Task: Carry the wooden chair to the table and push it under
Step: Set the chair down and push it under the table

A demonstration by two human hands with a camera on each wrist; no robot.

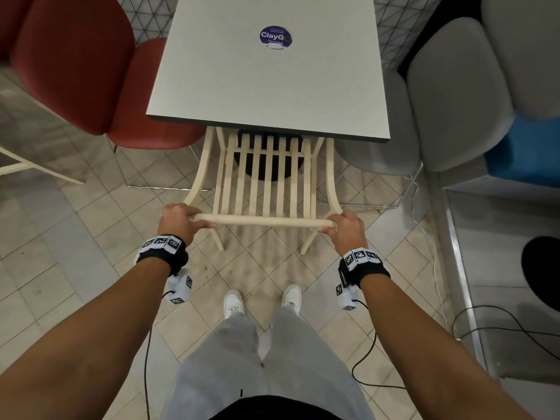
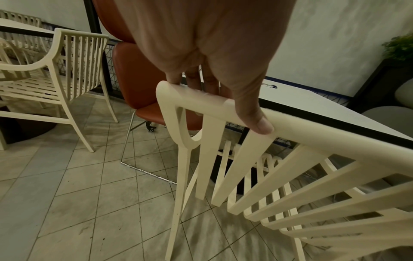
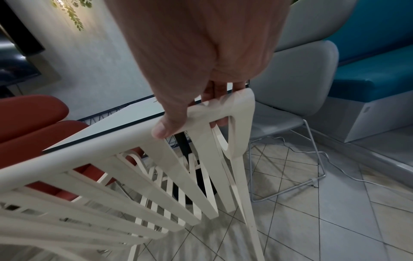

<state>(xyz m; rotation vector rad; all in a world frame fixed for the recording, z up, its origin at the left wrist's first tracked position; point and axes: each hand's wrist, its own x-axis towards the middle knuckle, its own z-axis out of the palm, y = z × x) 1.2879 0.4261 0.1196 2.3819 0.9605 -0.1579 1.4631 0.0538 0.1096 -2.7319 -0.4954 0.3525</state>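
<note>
Left of the table, the left hand curls round the wooden chair top rail; chair's seat front sits under the table's near edge; the right hand curls round the rail's other end.

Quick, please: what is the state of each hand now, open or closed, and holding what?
Left hand: closed, grips the left end of the wooden chair top rail.
Right hand: closed, grips the right end of the same rail.

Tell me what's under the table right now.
Under the table: the front of the wooden chair and a dark pedestal base. The tabletop hides the seat's front edge and front legs.
</note>
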